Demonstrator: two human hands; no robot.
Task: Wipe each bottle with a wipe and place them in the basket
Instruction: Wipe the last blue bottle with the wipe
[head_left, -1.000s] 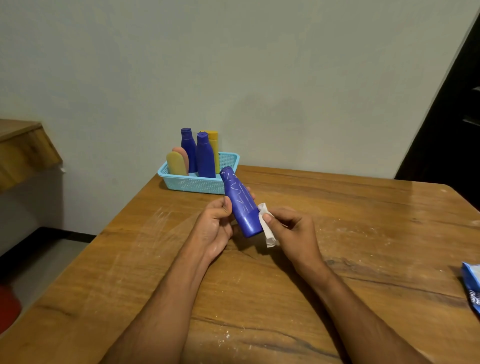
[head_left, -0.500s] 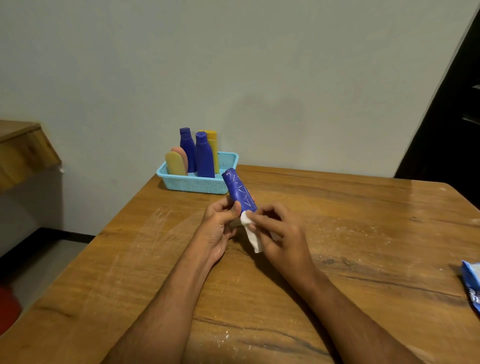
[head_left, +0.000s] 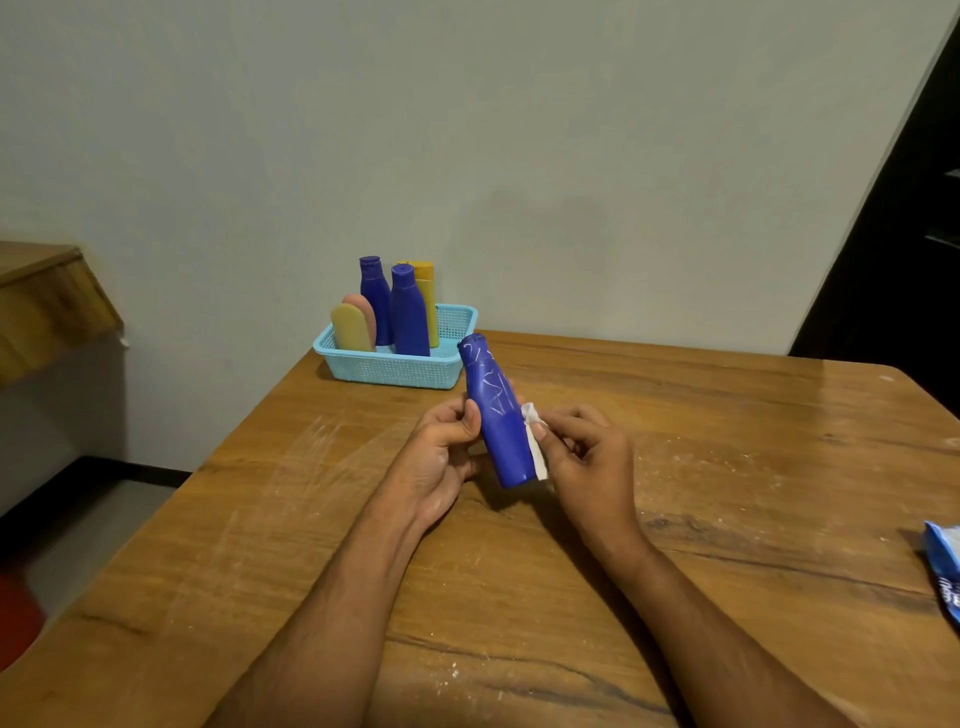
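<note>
Left hand (head_left: 441, 457) is wrapped round a blue bottle (head_left: 500, 421) held tilted above the wooden table (head_left: 727, 467), cap toward 11 o'clock; right hand (head_left: 587, 462) pinches a white wipe (head_left: 535, 441) against its side; turquoise basket (head_left: 395, 366) with five bottles sits at 11 o'clock, near the table's back edge; blue packet (head_left: 945, 571) way over at 4 o'clock.

No text can be read: the blue bottle (head_left: 497, 415) bears only white line markings
</note>
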